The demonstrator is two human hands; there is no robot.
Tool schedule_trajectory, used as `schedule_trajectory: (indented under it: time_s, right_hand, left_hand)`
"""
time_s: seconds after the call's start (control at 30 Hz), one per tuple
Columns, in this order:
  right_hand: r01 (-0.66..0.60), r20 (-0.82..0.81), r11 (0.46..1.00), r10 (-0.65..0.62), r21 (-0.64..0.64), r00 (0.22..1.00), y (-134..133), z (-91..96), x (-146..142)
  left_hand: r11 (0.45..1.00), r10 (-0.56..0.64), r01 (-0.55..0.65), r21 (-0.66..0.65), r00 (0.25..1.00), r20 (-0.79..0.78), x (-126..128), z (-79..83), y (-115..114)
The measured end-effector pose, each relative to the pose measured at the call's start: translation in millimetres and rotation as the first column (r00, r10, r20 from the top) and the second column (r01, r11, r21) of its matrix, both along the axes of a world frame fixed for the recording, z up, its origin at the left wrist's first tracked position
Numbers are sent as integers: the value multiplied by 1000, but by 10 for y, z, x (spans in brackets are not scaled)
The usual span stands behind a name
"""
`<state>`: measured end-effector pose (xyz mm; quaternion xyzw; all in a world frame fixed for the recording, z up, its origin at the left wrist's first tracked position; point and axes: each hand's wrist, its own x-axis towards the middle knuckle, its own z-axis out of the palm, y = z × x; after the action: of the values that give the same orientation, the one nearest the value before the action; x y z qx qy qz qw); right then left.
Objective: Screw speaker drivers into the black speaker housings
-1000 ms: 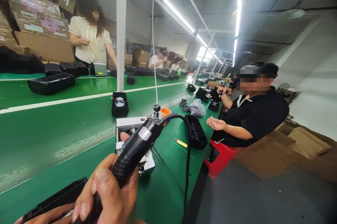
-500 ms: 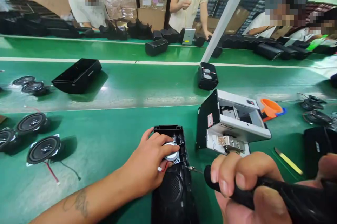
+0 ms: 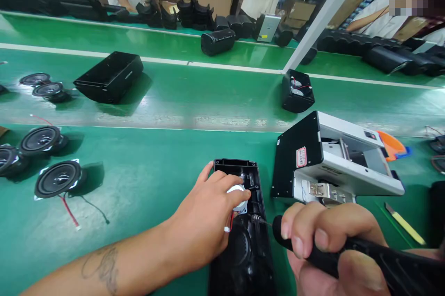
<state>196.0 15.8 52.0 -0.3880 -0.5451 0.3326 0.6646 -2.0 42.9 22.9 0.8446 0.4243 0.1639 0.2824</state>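
My left hand (image 3: 205, 215) reaches into an open black speaker housing (image 3: 239, 270), its fingers closed around a small speaker driver (image 3: 236, 188) with a pale round back. A red wire with a white plug (image 3: 227, 229) hangs from the driver under my fingers. My right hand (image 3: 327, 240) is wrapped round a black power screwdriver (image 3: 385, 256) in the foreground. Its bit (image 3: 257, 218) points left into the housing, low at the driver's right side. Whether the tip touches a screw I cannot tell.
A grey-and-black screw feeder (image 3: 299, 157) stands right of the housing, with a yellow cutter (image 3: 406, 226) beside it. Loose speaker drivers (image 3: 59, 178) lie at left. Farther back are a black housing (image 3: 111, 78) and a black box-shaped part (image 3: 297, 91). Co-workers stand across the green table.
The camera view has shifted, so background things sit higher in the picture. The screwdriver bit has moved from the housing's right edge to inside it, near the driver. Both hands keep their holds.
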Motion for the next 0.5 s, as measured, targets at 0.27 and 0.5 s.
schedule_trajectory:
  time_s: [0.27,0.5]
  right_hand:
    - [50,-43,999,-49,6,998,95,-54,-121]
    - [117,-130,993,-120,-30,984,71,-135,-181]
  left_hand:
    - [1000,-1,1,-25,1000,-4,1,55,3]
    - [999,-12,10,-51,999,-33,16,73,26]
